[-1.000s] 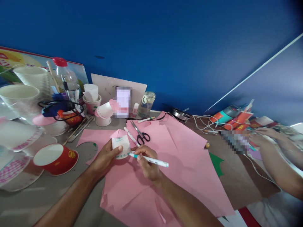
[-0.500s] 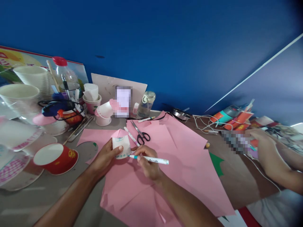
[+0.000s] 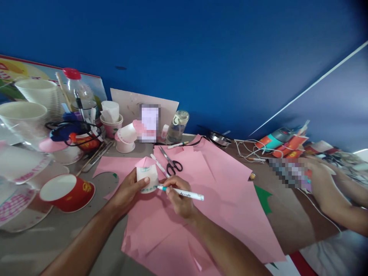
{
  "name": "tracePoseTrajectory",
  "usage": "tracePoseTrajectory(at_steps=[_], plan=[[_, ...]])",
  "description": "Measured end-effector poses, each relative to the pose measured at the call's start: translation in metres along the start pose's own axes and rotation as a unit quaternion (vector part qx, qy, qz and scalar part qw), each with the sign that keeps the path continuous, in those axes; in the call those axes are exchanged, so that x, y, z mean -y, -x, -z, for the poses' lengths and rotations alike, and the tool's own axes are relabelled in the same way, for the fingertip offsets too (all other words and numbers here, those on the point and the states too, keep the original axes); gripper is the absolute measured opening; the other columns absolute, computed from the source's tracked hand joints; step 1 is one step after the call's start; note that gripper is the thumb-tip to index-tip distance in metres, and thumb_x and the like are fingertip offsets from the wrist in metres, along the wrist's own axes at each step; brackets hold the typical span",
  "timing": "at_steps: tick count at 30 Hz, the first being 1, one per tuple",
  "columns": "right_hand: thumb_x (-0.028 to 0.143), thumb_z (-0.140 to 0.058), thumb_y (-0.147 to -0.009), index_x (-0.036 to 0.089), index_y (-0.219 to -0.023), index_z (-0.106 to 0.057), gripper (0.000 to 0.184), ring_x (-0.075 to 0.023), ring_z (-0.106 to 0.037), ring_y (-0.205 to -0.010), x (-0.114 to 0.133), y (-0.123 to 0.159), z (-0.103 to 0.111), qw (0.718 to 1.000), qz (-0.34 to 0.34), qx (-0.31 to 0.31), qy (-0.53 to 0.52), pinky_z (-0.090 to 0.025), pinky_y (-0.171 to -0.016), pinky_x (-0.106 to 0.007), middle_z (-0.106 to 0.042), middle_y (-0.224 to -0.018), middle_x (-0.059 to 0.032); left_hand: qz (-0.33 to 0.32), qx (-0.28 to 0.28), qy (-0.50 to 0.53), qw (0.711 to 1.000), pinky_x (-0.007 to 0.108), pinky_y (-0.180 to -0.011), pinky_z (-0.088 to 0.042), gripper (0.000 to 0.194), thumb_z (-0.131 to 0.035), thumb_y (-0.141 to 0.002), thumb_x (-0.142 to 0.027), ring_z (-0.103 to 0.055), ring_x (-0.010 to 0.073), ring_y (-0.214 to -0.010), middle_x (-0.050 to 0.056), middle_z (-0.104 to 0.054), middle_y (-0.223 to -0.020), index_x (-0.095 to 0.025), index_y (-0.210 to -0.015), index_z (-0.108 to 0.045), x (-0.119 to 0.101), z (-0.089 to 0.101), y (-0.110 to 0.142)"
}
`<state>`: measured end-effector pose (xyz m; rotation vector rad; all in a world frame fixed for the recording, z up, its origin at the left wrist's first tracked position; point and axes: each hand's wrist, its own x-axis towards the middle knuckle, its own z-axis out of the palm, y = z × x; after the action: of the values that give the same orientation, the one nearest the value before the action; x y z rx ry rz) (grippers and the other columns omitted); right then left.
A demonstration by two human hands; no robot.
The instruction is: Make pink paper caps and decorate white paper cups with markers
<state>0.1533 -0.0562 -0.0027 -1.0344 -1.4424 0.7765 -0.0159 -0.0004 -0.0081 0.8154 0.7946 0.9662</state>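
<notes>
A small white paper cup (image 3: 148, 178) with a pink paper cone on top is gripped at its side by my left hand (image 3: 132, 188), thumb across the front. Teal marks run along its lower rim, and a teal drawing shows higher up. My right hand (image 3: 179, 197) pinches a white acrylic marker (image 3: 184, 193) with a teal band, its tip at the cup's lower right edge. Beneath both hands lie pink paper sheets (image 3: 224, 214). Black-handled scissors (image 3: 174, 167) and another white marker (image 3: 158, 165) rest just beyond my right hand.
A red paper bowl (image 3: 67, 193) and several white cups crowd the left side. A decorated cup piece (image 3: 126, 138), a blurred phone (image 3: 149, 123) and a glass bottle (image 3: 177, 126) stand at the back. Another person's arm (image 3: 330, 191) reaches in at right, near white cables (image 3: 244, 150).
The marker tip has shifted very slightly along the cup's lower edge to the right. Both hands otherwise stay in place, and the other person's arm has moved slightly.
</notes>
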Motion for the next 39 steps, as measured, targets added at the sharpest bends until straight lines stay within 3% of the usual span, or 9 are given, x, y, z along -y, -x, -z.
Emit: tracePoseTrajectory(at_steps=[6,13,24,39], plan=[[0.029,-0.053,-0.085,0.02,-0.079,-0.062,0.014,-0.0222,-0.066,-0.08,-0.0003,-0.0017,0.0018,0.999,-0.006,-0.008,-0.051,-0.052,-0.07,-0.034,-0.066,-0.077,-0.0054,0.006,0.002,0.007,1.0,0.028,-0.064,-0.046,0.047,-0.085,-0.058,-0.037,-0.062,0.0192,-0.071,0.006,-0.069,-0.082,-0.014,-0.093,-0.064,-0.0014,-0.0018,0.0008],[0.03,-0.053,-0.085,0.02,-0.08,-0.062,0.015,-0.0214,-0.065,-0.078,-0.0005,-0.0011,0.0028,0.999,-0.001,-0.023,-0.026,-0.051,-0.067,-0.033,-0.064,-0.076,-0.0047,0.013,0.002,0.007,1.0,0.028,-0.067,-0.047,0.048,-0.085,-0.057,-0.036,-0.063,0.0206,-0.075,0.007,-0.07,-0.086,-0.014,-0.094,-0.064,-0.0015,-0.0007,0.0002],[0.023,-0.054,-0.082,0.02,-0.077,-0.063,0.011,-0.0232,-0.067,-0.086,0.001,-0.0027,0.0027,0.999,0.028,0.012,-0.017,-0.053,-0.075,-0.035,-0.065,-0.075,-0.0051,0.012,0.016,0.013,1.0,0.028,-0.067,-0.047,0.044,-0.085,-0.06,-0.035,-0.062,0.0195,-0.074,0.006,-0.069,-0.084,-0.014,-0.092,-0.063,-0.0005,0.0014,0.0013],[0.021,-0.054,-0.081,0.019,-0.077,-0.062,0.009,-0.0214,-0.066,-0.079,0.0014,-0.0033,0.0015,1.0,0.026,-0.006,0.007,-0.052,-0.069,-0.032,-0.065,-0.075,-0.0051,0.01,0.005,0.005,1.0,0.028,-0.065,-0.046,0.045,-0.086,-0.057,-0.036,-0.062,0.0191,-0.072,0.005,-0.068,-0.081,-0.014,-0.089,-0.063,-0.0016,0.0001,0.0012]])
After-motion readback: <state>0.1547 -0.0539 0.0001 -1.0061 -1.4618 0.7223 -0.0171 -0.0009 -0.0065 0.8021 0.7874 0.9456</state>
